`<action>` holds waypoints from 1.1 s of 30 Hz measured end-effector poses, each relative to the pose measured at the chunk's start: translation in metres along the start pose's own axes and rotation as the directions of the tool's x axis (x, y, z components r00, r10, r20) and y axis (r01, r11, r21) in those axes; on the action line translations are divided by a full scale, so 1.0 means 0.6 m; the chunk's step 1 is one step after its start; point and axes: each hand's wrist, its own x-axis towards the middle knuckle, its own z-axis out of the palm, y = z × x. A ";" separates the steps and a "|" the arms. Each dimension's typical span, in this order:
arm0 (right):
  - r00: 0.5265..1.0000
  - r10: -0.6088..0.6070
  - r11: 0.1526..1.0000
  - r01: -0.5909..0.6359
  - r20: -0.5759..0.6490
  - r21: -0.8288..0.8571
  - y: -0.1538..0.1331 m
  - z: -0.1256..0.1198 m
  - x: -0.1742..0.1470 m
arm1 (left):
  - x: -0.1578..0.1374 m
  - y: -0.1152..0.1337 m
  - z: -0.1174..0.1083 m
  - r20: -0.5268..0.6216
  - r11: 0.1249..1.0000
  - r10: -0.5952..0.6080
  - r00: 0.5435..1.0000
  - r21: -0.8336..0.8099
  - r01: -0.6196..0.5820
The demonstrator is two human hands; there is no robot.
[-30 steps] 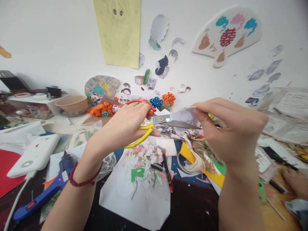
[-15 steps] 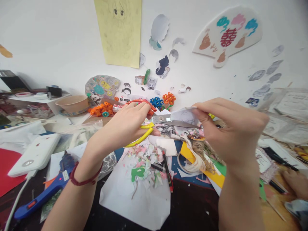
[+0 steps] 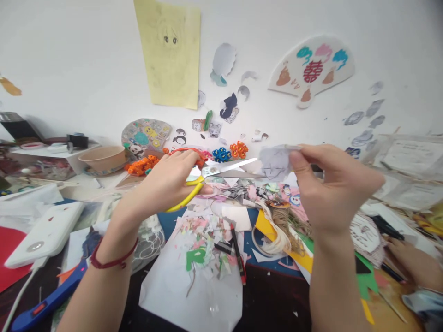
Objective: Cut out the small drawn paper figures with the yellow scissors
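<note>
My left hand (image 3: 173, 177) grips a pair of scissors (image 3: 212, 170) with yellow and orange handles, its fingers wrapped round them. The blades are parted and point right, toward a small piece of drawn paper (image 3: 276, 162). My right hand (image 3: 328, 184) pinches that paper at its upper right edge between thumb and fingers. The lower blade's tip comes close to the paper's lower left; I cannot tell if they touch. Below lies a white sheet (image 3: 173, 295) strewn with paper scraps (image 3: 207, 237), with a black and red pen (image 3: 238, 253) on its right side.
On the left are a blue glue gun (image 3: 51, 299), a white power bank (image 3: 44, 235) and a tan bowl (image 3: 103, 158). Twine and cord (image 3: 280, 230) lie right of the scraps. Another person's hand (image 3: 411, 260) rests at the right edge. Cutouts hang on the wall.
The scissors have drawn left, away from the paper, and their blades have opened wider. More of the paper now shows. The view has tilted up slightly.
</note>
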 end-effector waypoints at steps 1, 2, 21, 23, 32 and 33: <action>0.994 0.060 0.997 -0.056 -0.089 0.047 0.004 0.004 -0.001 | 0.001 -0.004 -0.002 -0.015 0.998 -0.036 0.999 -0.054 0.035; 0.981 0.123 0.989 -0.108 -0.151 0.102 0.007 0.008 -0.002 | 0.002 -0.005 -0.003 -0.029 0.991 -0.072 0.997 -0.118 0.068; 0.910 0.337 0.893 -0.228 -0.240 0.387 -0.028 0.047 -0.027 | 0.006 0.081 0.034 -0.142 0.881 -0.128 0.982 -0.470 0.047; 0.921 0.315 0.898 -0.211 -0.229 0.385 -0.032 0.047 -0.027 | 0.007 0.081 0.034 -0.143 0.886 -0.131 0.981 -0.460 0.052; 0.944 0.279 0.915 -0.206 -0.175 0.348 -0.042 0.043 -0.028 | 0.007 0.078 0.036 -0.167 0.883 -0.112 0.980 -0.469 0.021; 0.945 0.277 0.916 -0.205 -0.175 0.344 -0.042 0.043 -0.028 | 0.006 0.078 0.036 -0.166 0.882 -0.111 0.980 -0.471 0.020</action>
